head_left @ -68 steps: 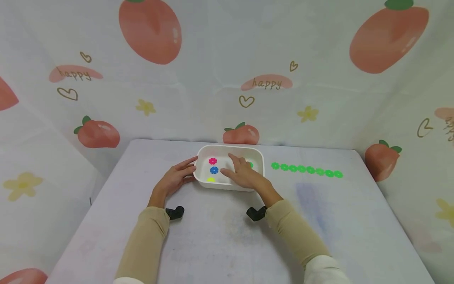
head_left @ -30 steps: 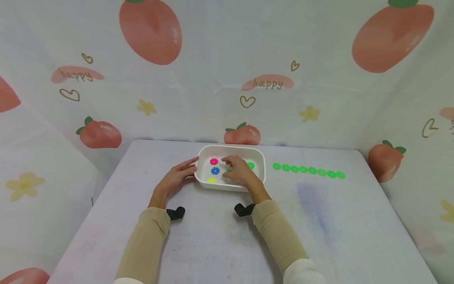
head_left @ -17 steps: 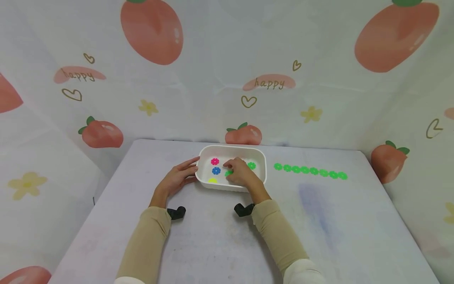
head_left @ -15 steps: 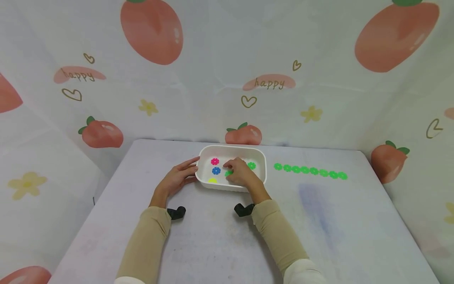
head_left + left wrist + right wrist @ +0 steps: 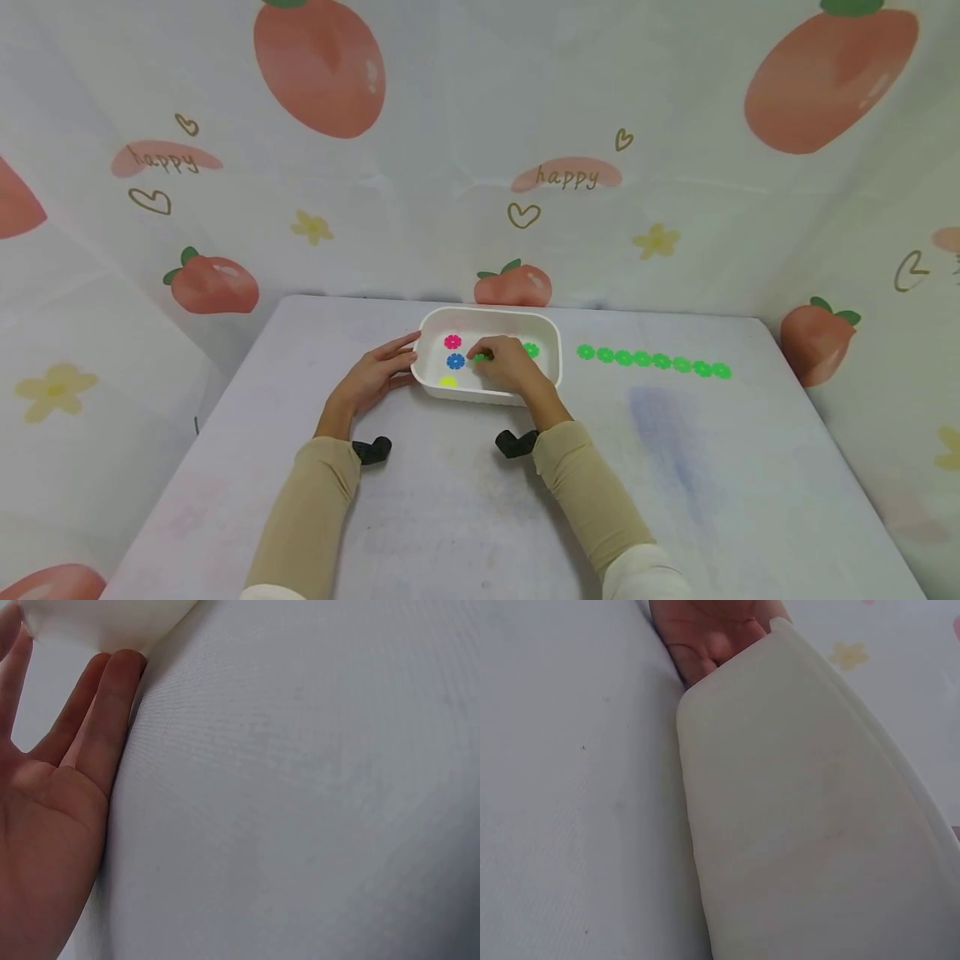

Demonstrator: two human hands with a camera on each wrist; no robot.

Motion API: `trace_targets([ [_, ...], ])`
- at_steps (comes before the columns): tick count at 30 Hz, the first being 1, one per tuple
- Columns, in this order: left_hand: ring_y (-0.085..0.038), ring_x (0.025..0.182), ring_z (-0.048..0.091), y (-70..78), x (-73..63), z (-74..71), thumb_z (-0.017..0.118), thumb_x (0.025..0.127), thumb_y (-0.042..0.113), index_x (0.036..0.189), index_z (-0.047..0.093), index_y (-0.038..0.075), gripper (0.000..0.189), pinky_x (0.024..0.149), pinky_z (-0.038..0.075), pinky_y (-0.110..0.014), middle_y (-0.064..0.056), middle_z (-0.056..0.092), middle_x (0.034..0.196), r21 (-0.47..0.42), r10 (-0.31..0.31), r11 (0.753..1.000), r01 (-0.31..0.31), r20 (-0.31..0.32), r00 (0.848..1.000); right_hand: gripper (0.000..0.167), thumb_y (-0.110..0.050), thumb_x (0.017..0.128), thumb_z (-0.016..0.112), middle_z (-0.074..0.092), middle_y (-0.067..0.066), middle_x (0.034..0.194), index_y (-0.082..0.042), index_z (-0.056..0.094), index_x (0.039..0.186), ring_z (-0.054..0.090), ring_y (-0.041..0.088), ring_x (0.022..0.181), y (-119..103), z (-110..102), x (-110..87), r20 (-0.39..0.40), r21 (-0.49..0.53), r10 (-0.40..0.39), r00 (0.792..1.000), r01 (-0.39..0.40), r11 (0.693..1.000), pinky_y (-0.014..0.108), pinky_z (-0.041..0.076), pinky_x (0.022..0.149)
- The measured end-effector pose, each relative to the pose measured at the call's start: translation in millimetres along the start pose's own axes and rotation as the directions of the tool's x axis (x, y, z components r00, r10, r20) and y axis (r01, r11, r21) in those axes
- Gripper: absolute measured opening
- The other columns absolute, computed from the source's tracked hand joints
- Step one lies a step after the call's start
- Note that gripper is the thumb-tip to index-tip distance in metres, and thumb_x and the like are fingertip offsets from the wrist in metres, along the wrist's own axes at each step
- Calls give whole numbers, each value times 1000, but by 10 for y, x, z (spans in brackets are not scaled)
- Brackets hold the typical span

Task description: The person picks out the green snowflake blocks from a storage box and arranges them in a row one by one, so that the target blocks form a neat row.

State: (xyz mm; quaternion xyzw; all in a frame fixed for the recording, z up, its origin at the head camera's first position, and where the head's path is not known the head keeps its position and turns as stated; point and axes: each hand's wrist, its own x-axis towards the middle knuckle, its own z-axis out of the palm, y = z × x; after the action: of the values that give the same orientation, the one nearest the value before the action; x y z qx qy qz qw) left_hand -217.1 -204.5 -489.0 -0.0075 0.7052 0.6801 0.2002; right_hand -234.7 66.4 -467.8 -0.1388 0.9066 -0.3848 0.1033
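Observation:
A white plastic tub (image 5: 486, 397) stands at the back of the table. My right hand (image 5: 510, 365) reaches into it over the near rim, thumb and forefinger pinching a green flower-shaped plastic disc (image 5: 481, 357). Beside that lie a pink disc (image 5: 453, 342), a blue disc (image 5: 455, 362) and a yellow disc (image 5: 447, 381), partly hidden by the rim. Another green disc (image 5: 531, 349) lies right of the hand. Straight fingers of my left hand (image 5: 372, 379) touch the tub's left end; the left wrist view shows their tips against its wall (image 5: 112, 622). The tub's outer wall (image 5: 810, 810) fills the right wrist view.
Right of the tub, several green flower-shaped discs form a row (image 5: 652, 360) on the white-covered table (image 5: 465, 508). A patterned cloth backdrop (image 5: 435, 167) rises behind the table's far edge. Black wrist mounts (image 5: 517, 444) sit at both sleeves.
The right hand came from an open spread to a pinch in the tub. The green disc under its fingers has shifted slightly away from me. The left hand stays at the tub's end.

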Motion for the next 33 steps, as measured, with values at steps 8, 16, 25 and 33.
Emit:
trace_targets([
  [8,-14,122,62,-2,2,12,64,101,32,156,43,29,59,104,56,-29,-14,49,156,0,-1,1000,1,-6,1000,20,-12,97,69,75,3,113,-14,77,115,62,21,99,14,-51,-9,-78,60,-50,996,55,997,34,56,94],
  [16,-16,123,61,10,-16,32,63,102,30,155,45,29,56,106,55,-31,-13,50,154,-1,-13,1000,13,-23,1000,22,-14,98,68,74,4,115,-13,74,120,63,21,100,-12,-169,-90,-139,136,-58,989,77,988,33,57,90],
  [25,-16,126,60,16,-2,26,63,102,32,156,43,30,58,109,53,-32,-13,47,157,13,2,1000,-2,-8,1000,24,-15,99,67,73,7,112,-11,72,122,66,25,101,1,-330,-188,-213,173,-70,974,108,979,38,60,90],
  [33,-17,127,59,1,-13,8,62,103,30,157,42,28,58,117,46,-43,-14,47,158,4,2,1000,-2,4,1000,30,-17,99,67,71,8,113,-11,69,128,67,26,97,59,-430,-298,-239,239,-39,970,98,966,33,59,79],
])
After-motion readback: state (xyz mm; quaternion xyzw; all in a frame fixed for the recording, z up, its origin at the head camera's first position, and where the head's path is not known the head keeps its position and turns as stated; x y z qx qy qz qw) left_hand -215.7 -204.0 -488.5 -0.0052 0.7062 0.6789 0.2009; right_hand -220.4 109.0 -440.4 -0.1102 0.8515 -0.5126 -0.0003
